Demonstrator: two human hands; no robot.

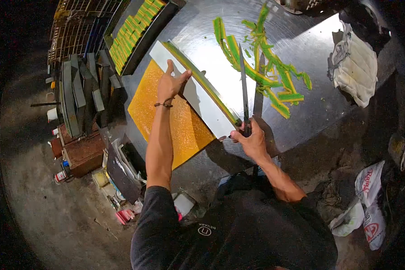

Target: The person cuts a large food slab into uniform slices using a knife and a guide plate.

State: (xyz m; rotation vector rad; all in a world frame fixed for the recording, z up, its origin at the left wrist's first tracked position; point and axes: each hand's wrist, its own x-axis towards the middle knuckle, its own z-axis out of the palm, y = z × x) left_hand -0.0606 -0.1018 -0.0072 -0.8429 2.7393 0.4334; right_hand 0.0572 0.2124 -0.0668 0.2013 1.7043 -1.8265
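A long knife (pixel 244 85) is in my right hand (pixel 253 140), its fingers wrapped round the dark handle and the blade pointing away from me. Beside that hand is the near end of a long, narrow green-and-yellow layered strip (pixel 207 87). The strip runs along the right edge of a flat white board (pixel 207 114). My left hand (pixel 170 84) rests on this board, thumb and a finger spread apart, with the thumb at the strip. Under the board's left side a yellow-orange sheet (pixel 150 99) with a speckled surface shows.
Green-and-yellow trimmings (pixel 274 67) lie scattered on the metal table (pixel 301 121). A dark tray (pixel 141 49) of cut layered pieces stands at the far left. Folded white cloth (pixel 355 67) lies at right. Dark metal bars (pixel 72 94) and crates (pixel 76 27) stand beside the table.
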